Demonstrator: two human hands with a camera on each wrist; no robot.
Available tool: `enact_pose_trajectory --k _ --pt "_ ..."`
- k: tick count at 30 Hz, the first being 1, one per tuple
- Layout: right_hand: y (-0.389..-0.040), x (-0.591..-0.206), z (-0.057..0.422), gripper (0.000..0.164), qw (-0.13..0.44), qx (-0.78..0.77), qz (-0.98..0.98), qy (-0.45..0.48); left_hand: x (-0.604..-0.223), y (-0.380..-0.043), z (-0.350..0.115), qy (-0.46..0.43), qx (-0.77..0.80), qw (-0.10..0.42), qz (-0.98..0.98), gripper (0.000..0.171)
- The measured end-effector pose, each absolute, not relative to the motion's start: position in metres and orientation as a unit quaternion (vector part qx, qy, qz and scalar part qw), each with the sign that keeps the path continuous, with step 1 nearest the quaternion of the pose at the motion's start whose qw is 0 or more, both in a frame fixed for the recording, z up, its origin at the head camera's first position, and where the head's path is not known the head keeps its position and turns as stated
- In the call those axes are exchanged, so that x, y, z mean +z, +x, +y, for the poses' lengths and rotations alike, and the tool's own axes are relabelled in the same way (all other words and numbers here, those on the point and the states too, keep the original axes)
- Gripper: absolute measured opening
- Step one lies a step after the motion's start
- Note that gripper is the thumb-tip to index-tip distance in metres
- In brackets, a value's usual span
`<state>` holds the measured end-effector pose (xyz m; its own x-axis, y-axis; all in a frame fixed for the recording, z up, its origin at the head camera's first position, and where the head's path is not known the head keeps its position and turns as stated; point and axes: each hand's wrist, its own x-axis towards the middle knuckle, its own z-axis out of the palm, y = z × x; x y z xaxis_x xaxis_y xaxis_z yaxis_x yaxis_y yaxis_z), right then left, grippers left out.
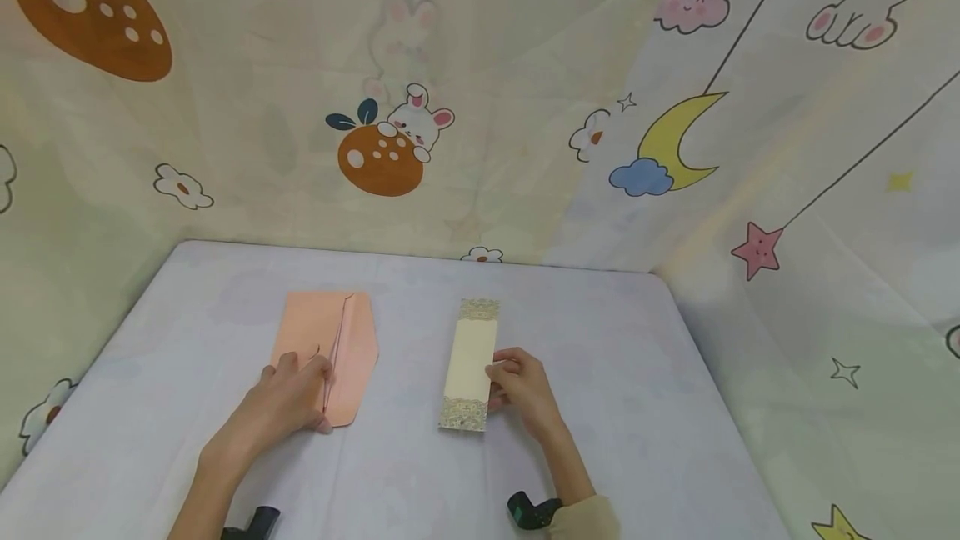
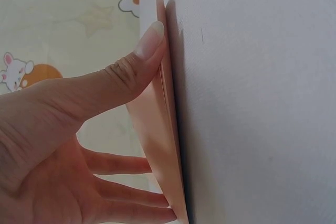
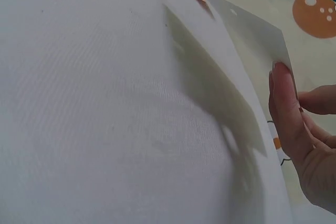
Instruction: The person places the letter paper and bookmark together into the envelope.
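On the left of the table lies a peach paper envelope [image 1: 358,373], with a dark slit running along its flap. My left hand [image 1: 288,394] rests on it, fingers spread over its face and thumb at the near edge. In the left wrist view, the fairly straight fingers [image 2: 126,165] touch the envelope [image 2: 157,135]. To the right, my right hand [image 1: 525,386] pinches the right edge of a long cream card [image 1: 471,357] with speckled gold bands at both ends. The right wrist view shows the card [image 3: 257,30] tilted above the table, its shadow below.
A white cloth-covered table [image 1: 405,473] spreads beneath both hands. Behind it hangs a curtain [image 1: 510,165] printed with cartoon rabbits, flowers and a moon. Black straps with dark mounts [image 1: 534,513] sit around the wrists.
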<state>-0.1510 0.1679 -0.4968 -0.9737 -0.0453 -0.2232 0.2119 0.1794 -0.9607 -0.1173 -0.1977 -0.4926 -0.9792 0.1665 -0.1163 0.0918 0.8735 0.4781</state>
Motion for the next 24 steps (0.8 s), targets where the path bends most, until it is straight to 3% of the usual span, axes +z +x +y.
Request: enact_pose_trajectory --k 24 --pt "-0.161 -0.496 0.132 0.034 0.125 -0.657 0.744 0.009 -0.493 -0.117 -0.197 0.069 0.239 0.074 0.966 0.066"
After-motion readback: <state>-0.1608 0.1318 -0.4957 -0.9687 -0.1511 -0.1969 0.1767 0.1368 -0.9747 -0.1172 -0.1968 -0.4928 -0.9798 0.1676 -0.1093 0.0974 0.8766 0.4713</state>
